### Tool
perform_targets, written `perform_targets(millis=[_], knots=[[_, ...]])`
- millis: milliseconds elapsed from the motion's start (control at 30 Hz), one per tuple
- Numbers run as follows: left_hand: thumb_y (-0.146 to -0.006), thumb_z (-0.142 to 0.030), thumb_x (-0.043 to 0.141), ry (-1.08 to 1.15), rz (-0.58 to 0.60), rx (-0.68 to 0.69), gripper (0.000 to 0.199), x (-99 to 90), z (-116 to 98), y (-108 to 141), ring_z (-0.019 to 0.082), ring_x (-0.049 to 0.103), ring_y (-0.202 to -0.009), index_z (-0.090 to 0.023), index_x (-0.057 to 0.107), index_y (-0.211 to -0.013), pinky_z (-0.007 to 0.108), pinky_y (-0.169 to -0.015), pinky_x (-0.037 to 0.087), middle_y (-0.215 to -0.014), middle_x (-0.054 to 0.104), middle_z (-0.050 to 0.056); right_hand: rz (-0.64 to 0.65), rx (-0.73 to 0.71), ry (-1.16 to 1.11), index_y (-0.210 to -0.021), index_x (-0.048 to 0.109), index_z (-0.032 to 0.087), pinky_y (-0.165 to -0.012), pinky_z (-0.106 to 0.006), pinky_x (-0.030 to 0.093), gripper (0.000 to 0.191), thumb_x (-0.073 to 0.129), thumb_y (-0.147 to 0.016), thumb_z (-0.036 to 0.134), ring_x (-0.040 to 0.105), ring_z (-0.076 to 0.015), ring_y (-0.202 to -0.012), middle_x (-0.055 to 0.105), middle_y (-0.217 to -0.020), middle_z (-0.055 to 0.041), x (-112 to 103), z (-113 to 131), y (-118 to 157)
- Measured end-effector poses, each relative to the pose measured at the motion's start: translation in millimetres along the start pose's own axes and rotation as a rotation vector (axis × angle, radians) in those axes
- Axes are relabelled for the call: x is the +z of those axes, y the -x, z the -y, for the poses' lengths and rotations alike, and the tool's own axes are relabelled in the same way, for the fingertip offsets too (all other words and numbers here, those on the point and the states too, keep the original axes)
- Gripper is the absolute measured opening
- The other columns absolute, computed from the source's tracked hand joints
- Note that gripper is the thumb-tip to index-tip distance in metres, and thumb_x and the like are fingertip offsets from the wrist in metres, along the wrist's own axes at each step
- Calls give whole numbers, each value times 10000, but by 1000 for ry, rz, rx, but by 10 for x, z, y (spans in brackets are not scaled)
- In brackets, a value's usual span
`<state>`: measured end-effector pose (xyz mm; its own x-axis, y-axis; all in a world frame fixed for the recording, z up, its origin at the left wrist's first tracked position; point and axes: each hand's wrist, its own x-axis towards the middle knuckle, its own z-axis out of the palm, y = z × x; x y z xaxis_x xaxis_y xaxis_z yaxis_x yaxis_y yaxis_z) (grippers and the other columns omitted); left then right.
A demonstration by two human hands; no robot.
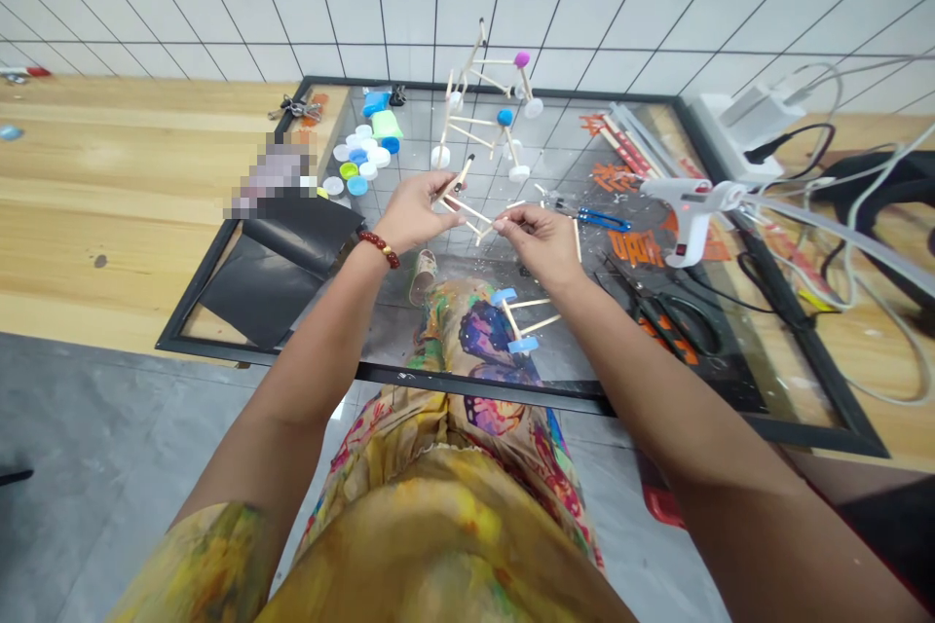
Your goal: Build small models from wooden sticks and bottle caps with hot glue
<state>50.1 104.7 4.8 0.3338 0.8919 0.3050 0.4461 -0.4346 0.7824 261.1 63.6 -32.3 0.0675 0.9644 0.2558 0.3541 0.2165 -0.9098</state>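
Above the glass top, both my hands hold a small frame of thin wooden sticks [469, 207]. The fingers of my left hand [416, 209] pinch its upper left part, near a stick with a black tip. My right hand [542, 236] grips the frame's right end between thumb and fingers. Just beyond stand two stick models with white wheels, one with a blue ball [504, 118] and one with a magenta ball [521, 59]. Nearer me, partly behind my right hand, lies a stick piece with light-blue wheels [523, 345].
Coloured bottle caps [357, 185] and black sheets [281, 277] are at left. To the right are a white glue gun [683, 204], a blue-handled tool [603, 219], black scissors [691, 323], orange scraps [637, 248], a power strip [730, 138] and loose cables.
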Motion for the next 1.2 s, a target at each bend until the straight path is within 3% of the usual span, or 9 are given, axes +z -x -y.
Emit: perform_targets(millis=[233, 767, 1000, 1200], knots=[[-675, -119, 719, -11, 54, -51, 132, -26, 5, -45, 198, 686, -816, -194, 709, -783, 362, -802, 559, -804, 744, 11, 2, 21, -19, -726, 722, 207, -599, -280, 398, 129, 701, -731, 334, 505, -134, -618, 642, -659, 6, -2, -10, -1], [-681, -120, 720, -10, 34, -69, 117, 8, 6, -24, 202, 687, -811, -196, 729, -770, 352, -787, 550, -789, 747, 12, -58, 72, -41, -676, 699, 203, -569, -278, 406, 112, 720, -715, 305, 489, -124, -570, 625, -613, 9, 16, 56, 5], [-672, -106, 729, -16, 22, -79, 132, 12, -6, -28, 204, 695, -815, -189, 733, -775, 360, -802, 554, -792, 750, 14, -76, 63, 31, -655, 661, 196, -528, -263, 365, 213, 755, -725, 374, 459, -117, -554, 591, -597, 7, 25, 60, 9], [-701, -118, 724, -36, 33, -85, 139, 16, 0, -17, 210, 703, -861, -171, 741, -828, 364, -823, 548, -846, 761, 29, -75, 69, 77, -685, 674, 185, -529, -255, 342, 104, 706, -728, 275, 438, -106, -537, 580, -578, 26, 12, 66, 9]])
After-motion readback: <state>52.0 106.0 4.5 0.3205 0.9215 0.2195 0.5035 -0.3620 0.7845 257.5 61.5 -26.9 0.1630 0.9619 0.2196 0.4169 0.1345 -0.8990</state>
